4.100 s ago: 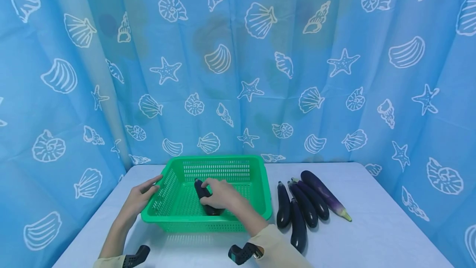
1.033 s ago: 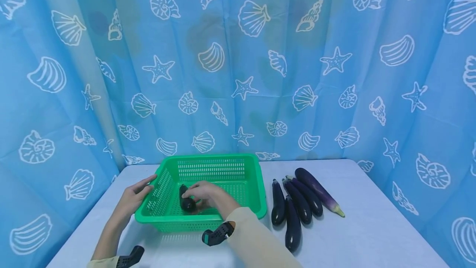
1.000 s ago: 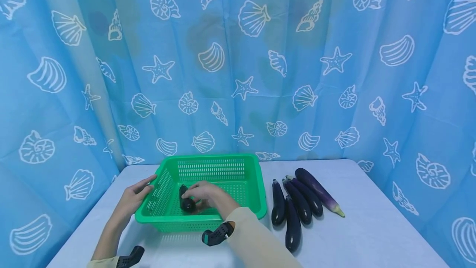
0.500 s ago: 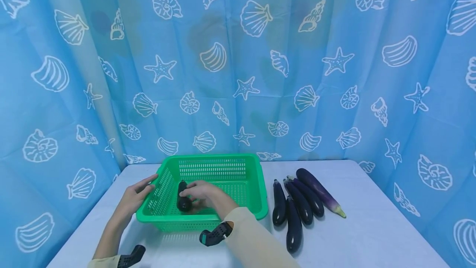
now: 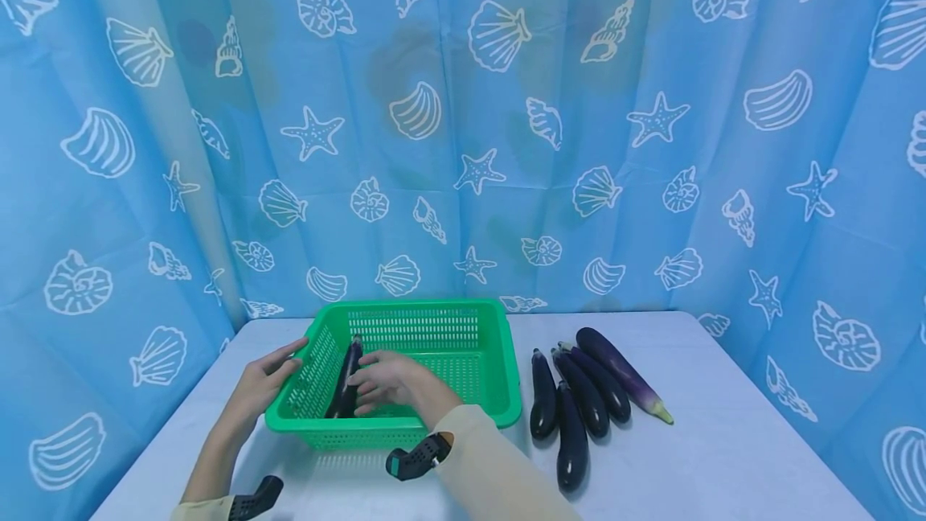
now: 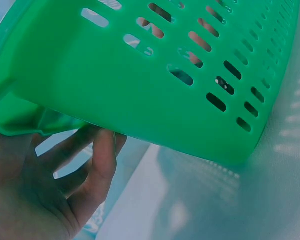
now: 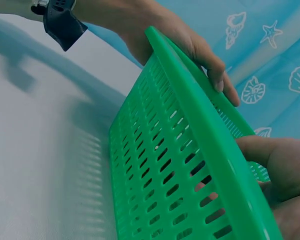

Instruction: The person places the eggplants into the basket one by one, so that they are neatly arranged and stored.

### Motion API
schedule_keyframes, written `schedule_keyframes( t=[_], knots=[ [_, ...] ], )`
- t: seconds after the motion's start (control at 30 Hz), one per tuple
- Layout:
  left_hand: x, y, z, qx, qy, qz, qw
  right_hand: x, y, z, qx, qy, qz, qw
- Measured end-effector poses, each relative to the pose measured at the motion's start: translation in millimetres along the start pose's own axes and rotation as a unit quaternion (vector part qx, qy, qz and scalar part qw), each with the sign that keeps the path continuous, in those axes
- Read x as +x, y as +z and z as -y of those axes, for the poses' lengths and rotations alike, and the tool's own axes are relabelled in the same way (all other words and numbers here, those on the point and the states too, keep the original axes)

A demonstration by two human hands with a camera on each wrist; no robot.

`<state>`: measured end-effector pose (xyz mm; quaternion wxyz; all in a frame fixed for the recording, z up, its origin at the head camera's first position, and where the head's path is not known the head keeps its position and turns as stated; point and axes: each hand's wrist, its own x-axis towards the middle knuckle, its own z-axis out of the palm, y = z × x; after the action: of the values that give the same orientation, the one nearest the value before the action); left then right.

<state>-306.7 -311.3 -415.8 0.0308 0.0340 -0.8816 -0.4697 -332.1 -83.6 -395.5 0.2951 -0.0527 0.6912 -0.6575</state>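
Observation:
A dark eggplant (image 5: pixel 345 384) lies lengthwise inside the green plastic basket (image 5: pixel 412 424), near its left wall. My right hand (image 5: pixel 391 383) is in the basket just right of this eggplant, its fingers loosely bent and not wrapped round it; whether the fingertips touch it is unclear. In the right wrist view, the basket's rim and slotted wall partly hide the right hand (image 7: pixel 290 172). My left hand (image 5: pixel 262 388) holds the basket's left rim. The left wrist view has the left hand's (image 6: pixel 55 185) thumb and fingers at the rim.
Several eggplants (image 5: pixel 595 402) lie grouped on the white-covered table (image 5: pixel 723 441), right of the basket. The longest one (image 5: pixel 622 370), at the back, has a pale green end. A blue curtain (image 5: pixel 463 143) with white shell prints hangs behind and along both sides.
The eggplant in the basket has shifted left and now lies lengthwise by the left wall. My right hand has loosened from it. The left hand stays at the rim.

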Motion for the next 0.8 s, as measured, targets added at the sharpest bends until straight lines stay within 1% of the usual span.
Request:
schedule_keyframes(
  t=[0.2, 0.47, 0.63, 0.8],
  knots=[
    [-0.7, 0.1, -0.2, 0.003, -0.001, -0.001, 1.0, 1.0, 2, -3, -0.06, 0.007, 0.023, 0.9979],
    [-2.0, -0.5, 0.9, 0.001, -0.001, 0.0, 1.0, -1.8, 0, -2, -0.08, -0.001, 0.042, 0.9959],
    [-1.1, -0.8, 0.2, -0.002, 0.003, 0.001, 1.0, -6.2, -10, 0, -0.087, -0.007, 0.061, 0.9943],
    [0.6, -0.8, -0.7, -0.003, 0.002, 0.001, 1.0, -14.1, -28, 9, -0.101, -0.017, 0.092, 0.9905]
  ],
)
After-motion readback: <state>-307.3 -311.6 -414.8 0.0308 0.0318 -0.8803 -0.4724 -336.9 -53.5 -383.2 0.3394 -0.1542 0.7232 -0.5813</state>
